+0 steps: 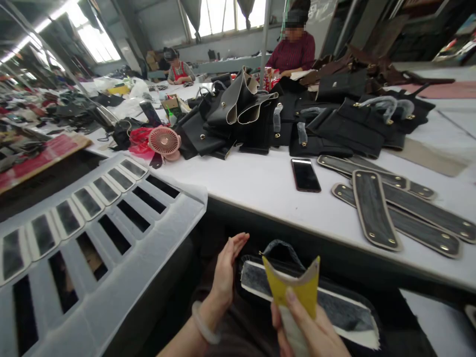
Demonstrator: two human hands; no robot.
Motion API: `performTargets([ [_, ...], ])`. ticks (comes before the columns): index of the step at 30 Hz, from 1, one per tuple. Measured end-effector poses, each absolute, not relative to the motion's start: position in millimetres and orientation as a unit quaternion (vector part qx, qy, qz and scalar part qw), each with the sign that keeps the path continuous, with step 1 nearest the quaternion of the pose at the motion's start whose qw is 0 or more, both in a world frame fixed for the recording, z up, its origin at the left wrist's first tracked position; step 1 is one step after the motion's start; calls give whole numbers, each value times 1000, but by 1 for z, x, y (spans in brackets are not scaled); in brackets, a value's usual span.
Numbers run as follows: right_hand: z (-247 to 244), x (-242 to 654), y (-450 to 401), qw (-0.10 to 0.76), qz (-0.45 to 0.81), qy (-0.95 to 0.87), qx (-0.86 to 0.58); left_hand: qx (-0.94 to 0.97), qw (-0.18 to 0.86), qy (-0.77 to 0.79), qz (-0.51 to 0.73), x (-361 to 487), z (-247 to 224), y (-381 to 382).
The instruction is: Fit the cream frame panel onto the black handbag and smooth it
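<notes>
My right hand (308,325) grips a yellow notched piece (292,292) with a pale lower part, its two points facing up. Beneath it, on my lap, lies a black bag (374,310) with a long dark panel (342,310) edged in white and a handle (283,244) wrapped in clear film. Flat against the bag's left end rests my left hand (225,270), fingers stretched out, a pale bangle at the wrist. The yellow piece covers part of the panel.
Dark oval strips (375,208) with pale edges and a phone (305,175) lie on the white table (241,183). Behind are a pink fan (164,143) and piled black bags (260,119). A slotted white rack (148,243) stands left. Two people sit beyond.
</notes>
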State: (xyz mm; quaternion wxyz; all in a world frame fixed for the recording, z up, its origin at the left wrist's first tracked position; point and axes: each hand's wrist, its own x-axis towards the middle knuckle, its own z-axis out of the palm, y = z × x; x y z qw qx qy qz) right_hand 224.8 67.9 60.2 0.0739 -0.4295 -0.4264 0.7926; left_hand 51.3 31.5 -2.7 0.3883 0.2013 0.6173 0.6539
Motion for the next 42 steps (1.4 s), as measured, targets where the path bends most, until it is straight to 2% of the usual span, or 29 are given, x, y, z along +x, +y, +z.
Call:
performTargets([
  [3, 81, 213, 128, 79, 707, -558, -427, 156, 398, 611, 666, 66, -11, 0],
  [7, 83, 168, 214, 44, 455, -782, -424, 176, 406, 634, 635, 78, -6, -23],
  [12, 54, 115, 275, 72, 297, -857, -415, 235, 393, 644, 613, 80, -9, -22],
  [17, 33, 96, 286, 88, 225, -894, -378, 314, 315, 667, 598, 81, -24, -24],
  [23, 63, 136, 272, 144, 260, -891, -343, 394, 262, 686, 552, 81, -24, -23],
  [27, 85, 219, 241, 210, 326, -836, -389, 302, 326, 681, 582, 79, -14, -18],
  [33, 41, 328, 165, 314, 426, -631, -567, 195, 411, 676, 580, 71, -7, -9],
  [39, 16, 327, 111, 395, 639, -395, -529, 165, 439, 669, 577, 67, -13, -4],
  [42, 22, 316, 111, 397, 645, -377, -534, 167, 433, 678, 571, 65, -18, -1],
])
